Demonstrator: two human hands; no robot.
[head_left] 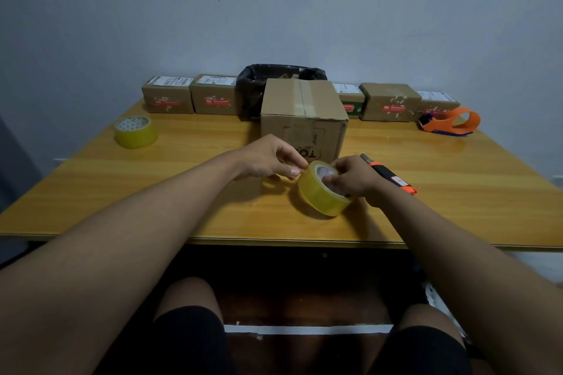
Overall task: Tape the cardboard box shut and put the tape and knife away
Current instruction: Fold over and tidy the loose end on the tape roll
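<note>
A brown cardboard box (pixel 301 119) stands in the middle of the wooden table (pixel 152 192), flaps closed, with a tape strip along its top seam. In front of it a yellowish roll of tape (pixel 318 195) is tilted on its edge. My right hand (pixel 355 176) holds the roll with fingers in its core. My left hand (pixel 271 158) pinches at the roll's top edge with thumb and forefinger. A black and orange utility knife (pixel 393 176) lies on the table just right of my right hand.
A second tape roll (pixel 135 132) lies flat at the left. An orange tape dispenser (pixel 451 122) sits at the back right. Several small labelled parcels (pixel 213 96) and a black-lined bin (pixel 274 82) line the wall. The table's front edge is near my knees.
</note>
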